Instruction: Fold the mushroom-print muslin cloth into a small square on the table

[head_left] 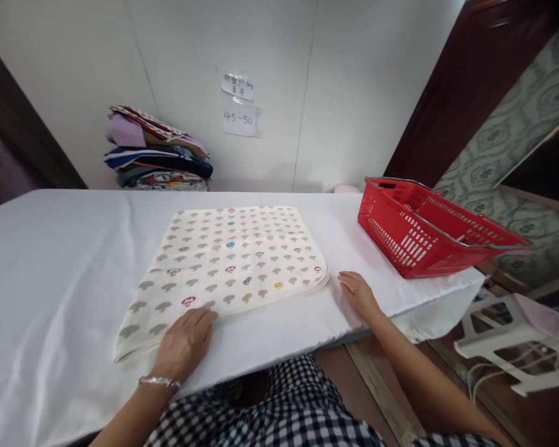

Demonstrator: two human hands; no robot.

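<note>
A folded cream cloth printed with small grey and coloured mushrooms lies flat on the white-covered table. My left hand, with a silver bracelet at the wrist, rests on the cloth's near edge, fingers stretched flat over it. My right hand lies on the table just right of the cloth's near right corner, fingers extended toward that corner and holding nothing.
A red plastic basket with metal handles stands at the table's right end. A stack of folded fabrics sits at the back against the white wall. A white plastic stool stands on the floor at the right.
</note>
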